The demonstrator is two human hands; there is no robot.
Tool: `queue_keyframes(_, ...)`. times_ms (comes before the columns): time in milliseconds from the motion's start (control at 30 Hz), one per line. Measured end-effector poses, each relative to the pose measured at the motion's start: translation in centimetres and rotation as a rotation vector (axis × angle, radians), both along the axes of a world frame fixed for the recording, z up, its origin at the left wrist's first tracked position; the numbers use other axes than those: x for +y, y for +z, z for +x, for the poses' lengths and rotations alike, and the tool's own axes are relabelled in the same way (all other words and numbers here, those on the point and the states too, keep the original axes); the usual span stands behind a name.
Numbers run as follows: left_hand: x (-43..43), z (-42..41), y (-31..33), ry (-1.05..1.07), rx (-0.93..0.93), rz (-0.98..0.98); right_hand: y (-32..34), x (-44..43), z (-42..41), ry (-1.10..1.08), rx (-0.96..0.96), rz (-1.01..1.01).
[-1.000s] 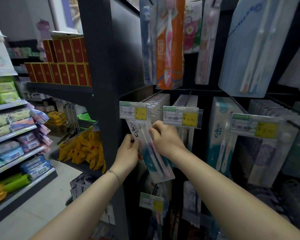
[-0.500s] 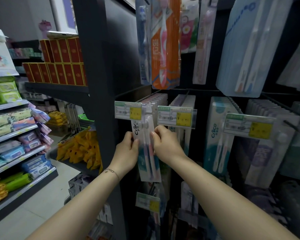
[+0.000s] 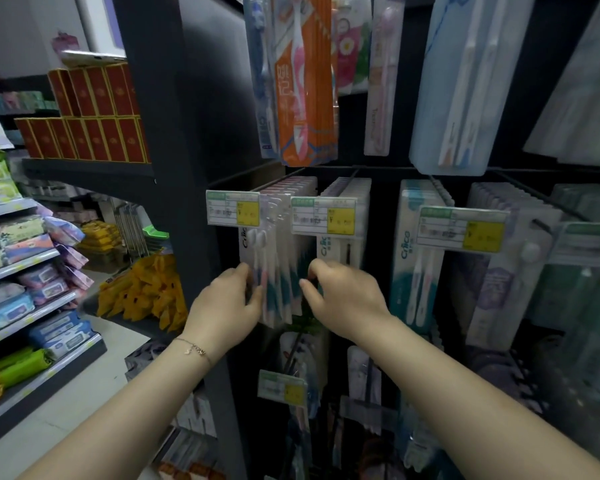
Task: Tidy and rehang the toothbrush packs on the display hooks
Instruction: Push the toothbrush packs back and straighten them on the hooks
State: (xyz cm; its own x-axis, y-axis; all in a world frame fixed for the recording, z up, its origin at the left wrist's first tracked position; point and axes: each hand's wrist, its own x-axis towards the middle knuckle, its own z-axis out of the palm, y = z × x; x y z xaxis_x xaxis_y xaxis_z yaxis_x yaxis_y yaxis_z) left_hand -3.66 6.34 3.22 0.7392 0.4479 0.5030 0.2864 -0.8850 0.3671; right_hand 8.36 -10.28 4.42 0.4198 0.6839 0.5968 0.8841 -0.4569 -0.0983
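Several toothbrush packs (image 3: 278,271) in L hand (image 3: 226,303), R hand (image 3: 347,299).

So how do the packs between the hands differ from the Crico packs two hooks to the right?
The held packs are gripped at their edges by the left hand and right hand; the right-side packs hang untouched. The held packs look blurred and splayed at the bottom; the right-side packs sit flush in their row. Both show Crico lettering and teal lower parts.
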Motion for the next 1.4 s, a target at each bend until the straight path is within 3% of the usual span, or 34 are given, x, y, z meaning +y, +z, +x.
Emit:
queue_keyframes(133,-2.3,-0.1,-1.5,-0.098,-0.023,0.187,-1.8,-2.2,-0.4,-0.066,-0.211,-0.015)
queue_keyframes(300,-5.1,0.1,-4.8,-0.18,-0.037,0.408,-4.6,-5.7,-1.6,-0.091,-0.286,0.015)
queue_keyframes(700,-11.3,-1.8,-14.0,-0.374,0.017,0.515,-12.5,-12.2,-5.2,-0.188,-0.201,0.016)
queue_keyframes(1167,-10.7,0.9,-24.6,-0.474,0.475,0.258,-23.7,-14.9,-5.5,-0.272,0.025,-0.092)
queue_keyframes(1233,-10.2,2.5,-25.0,-0.46,0.471,0.134,-25.0,-15.4,-4.8,-0.295,0.084,-0.137)
queue_keyframes(1400,-9.4,7.4,-24.9,-0.444,0.358,-0.452,-26.6,-16.6,-3.1,-0.382,0.205,-0.282)
